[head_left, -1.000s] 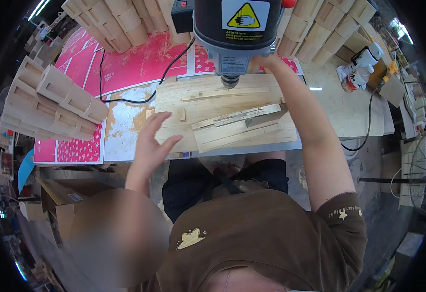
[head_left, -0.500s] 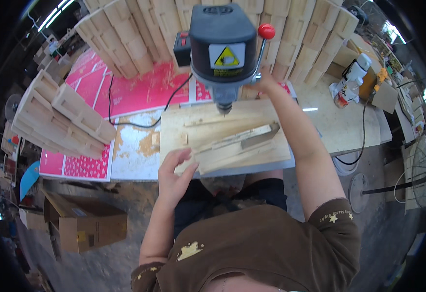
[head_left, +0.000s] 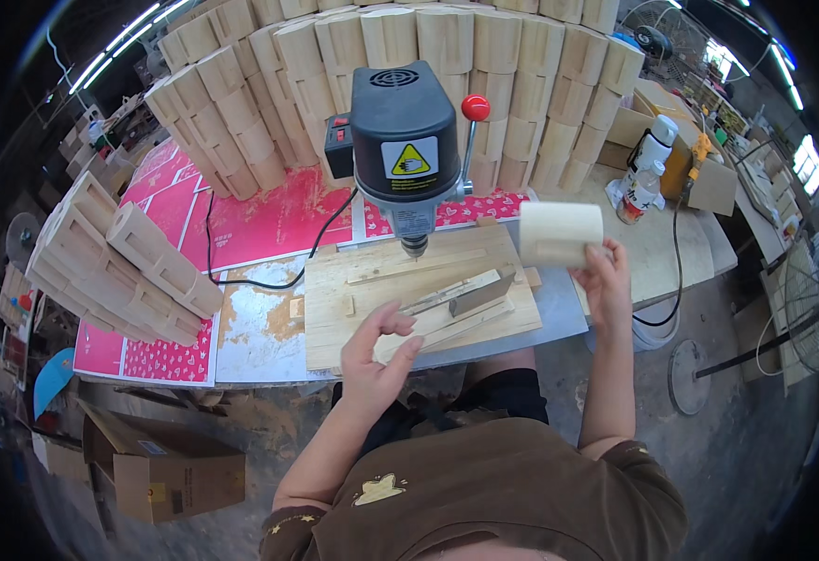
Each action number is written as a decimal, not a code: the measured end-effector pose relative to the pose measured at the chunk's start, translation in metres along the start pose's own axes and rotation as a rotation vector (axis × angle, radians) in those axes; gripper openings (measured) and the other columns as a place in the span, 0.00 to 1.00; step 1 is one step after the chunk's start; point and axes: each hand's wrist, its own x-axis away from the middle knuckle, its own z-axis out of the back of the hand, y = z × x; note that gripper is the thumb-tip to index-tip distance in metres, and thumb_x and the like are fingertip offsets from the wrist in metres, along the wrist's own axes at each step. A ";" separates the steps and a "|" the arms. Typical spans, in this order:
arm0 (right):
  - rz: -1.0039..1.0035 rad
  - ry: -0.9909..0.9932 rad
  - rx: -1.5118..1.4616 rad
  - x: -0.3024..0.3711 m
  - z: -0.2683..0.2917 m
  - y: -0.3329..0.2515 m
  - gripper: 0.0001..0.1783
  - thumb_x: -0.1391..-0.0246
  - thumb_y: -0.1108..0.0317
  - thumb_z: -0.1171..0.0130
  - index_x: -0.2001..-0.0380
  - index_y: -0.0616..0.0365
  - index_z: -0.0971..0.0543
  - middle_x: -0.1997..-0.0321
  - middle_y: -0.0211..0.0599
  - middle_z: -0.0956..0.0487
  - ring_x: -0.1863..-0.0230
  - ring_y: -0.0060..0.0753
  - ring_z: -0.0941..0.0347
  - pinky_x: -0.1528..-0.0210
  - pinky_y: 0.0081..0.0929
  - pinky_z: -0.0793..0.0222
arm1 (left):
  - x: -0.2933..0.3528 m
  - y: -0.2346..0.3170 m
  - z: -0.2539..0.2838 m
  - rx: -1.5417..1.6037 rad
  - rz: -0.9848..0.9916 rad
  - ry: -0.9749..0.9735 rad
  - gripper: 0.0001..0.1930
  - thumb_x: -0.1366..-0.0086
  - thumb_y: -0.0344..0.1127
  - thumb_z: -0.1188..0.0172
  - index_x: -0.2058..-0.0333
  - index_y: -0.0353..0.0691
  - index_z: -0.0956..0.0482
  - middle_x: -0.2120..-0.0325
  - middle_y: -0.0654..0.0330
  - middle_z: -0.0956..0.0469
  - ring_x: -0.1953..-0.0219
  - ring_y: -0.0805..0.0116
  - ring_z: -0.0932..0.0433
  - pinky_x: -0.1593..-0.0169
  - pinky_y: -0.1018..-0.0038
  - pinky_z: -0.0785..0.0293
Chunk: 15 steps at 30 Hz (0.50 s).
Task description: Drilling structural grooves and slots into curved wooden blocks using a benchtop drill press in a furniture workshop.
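Observation:
In my right hand [head_left: 604,279] is a pale rounded wooden block [head_left: 559,232], gripped by its right end and raised over the right side of the drill press's board. My left hand [head_left: 379,355] is at the board's front left, thumb and fingers apart with nothing held. It is beside the near end of the slanted wooden strips of a jig [head_left: 456,313], which has a flat grey plate on it. Above the wooden board [head_left: 330,323] stands the black-headed drill press [head_left: 405,122]. Its chuck [head_left: 414,246] points down, and a red-knobbed lever [head_left: 475,107] rises on its right.
Stacked wooden blocks [head_left: 521,103] form a wall behind the drill press. Another stack [head_left: 129,262] stands at left on pink sheets. A black cord [head_left: 269,285] crosses the bench. Bottles [head_left: 641,187] stand at right, and a cardboard box [head_left: 175,472] sits on the floor.
My right hand has come back from behind the drill press, on its right, and now holds a wooden block in sight. My left hand has shifted slightly right, still open.

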 end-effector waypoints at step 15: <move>-0.188 -0.662 -0.050 0.107 -0.102 0.048 0.28 0.52 0.71 0.35 0.54 0.56 0.42 0.56 0.35 0.34 0.54 0.26 0.33 0.57 0.22 0.32 | 0.020 0.017 0.020 0.134 0.080 0.267 0.35 0.44 0.29 0.37 0.41 0.30 0.44 0.48 0.51 0.33 0.49 0.67 0.30 0.47 0.72 0.33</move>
